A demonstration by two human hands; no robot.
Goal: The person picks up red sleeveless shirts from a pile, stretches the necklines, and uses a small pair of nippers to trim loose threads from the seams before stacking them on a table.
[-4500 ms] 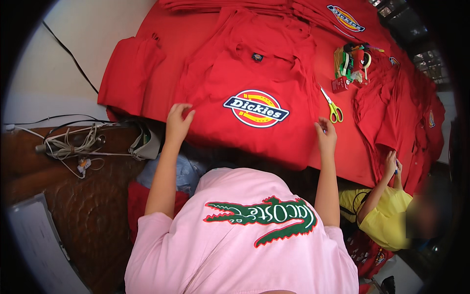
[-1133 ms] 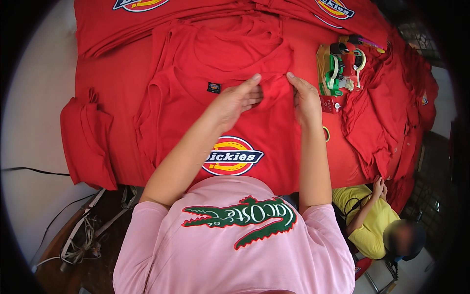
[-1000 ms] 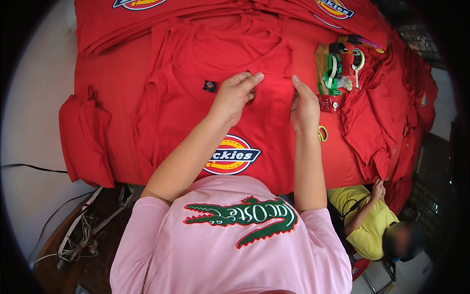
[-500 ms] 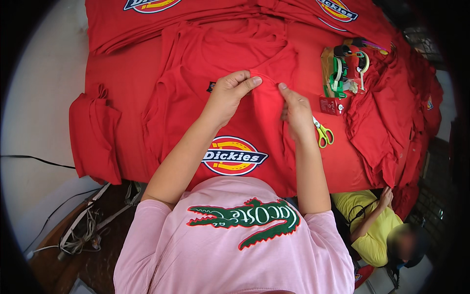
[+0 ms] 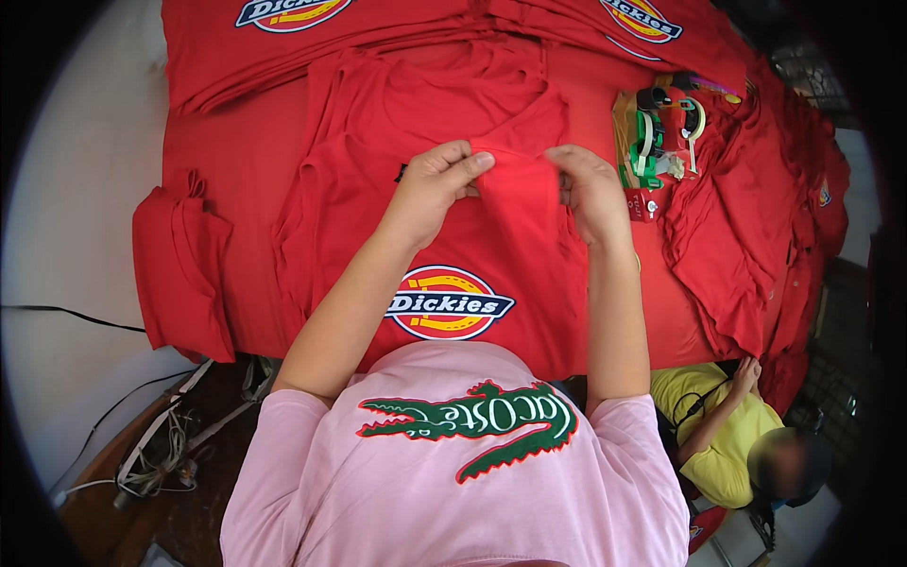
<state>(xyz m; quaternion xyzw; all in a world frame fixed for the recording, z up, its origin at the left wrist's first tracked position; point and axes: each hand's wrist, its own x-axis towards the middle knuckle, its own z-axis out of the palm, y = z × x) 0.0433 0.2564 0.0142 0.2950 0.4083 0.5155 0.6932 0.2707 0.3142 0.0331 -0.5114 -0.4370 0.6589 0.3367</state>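
Observation:
A red shirt [image 5: 534, 260] with a round yellow, white and blue logo patch lies spread on the table in front of me. My left hand [image 5: 433, 187] pinches its edge near the neckline between thumb and fingers. A short way to the right, my right hand [image 5: 593, 197] grips the same edge, so the strip between the hands is lifted and stretched. Beneath my left hand a small dark neck label is partly covered. The yellow-handled scissors are almost wholly hidden behind my right forearm.
Several folded red shirts [image 5: 406, 38] are stacked at the far side. A tray of tape rolls and small tools [image 5: 652, 142] sits to the right, beside a heap of red cloth [image 5: 732, 236]. A folded red piece [image 5: 179, 269] hangs at the left edge. A person in yellow [image 5: 718, 444] works at lower right.
My right hand has moved a little right and closed on the shirt's edge, stretching it. My right forearm now covers the scissors. The left hand has shifted only slightly.

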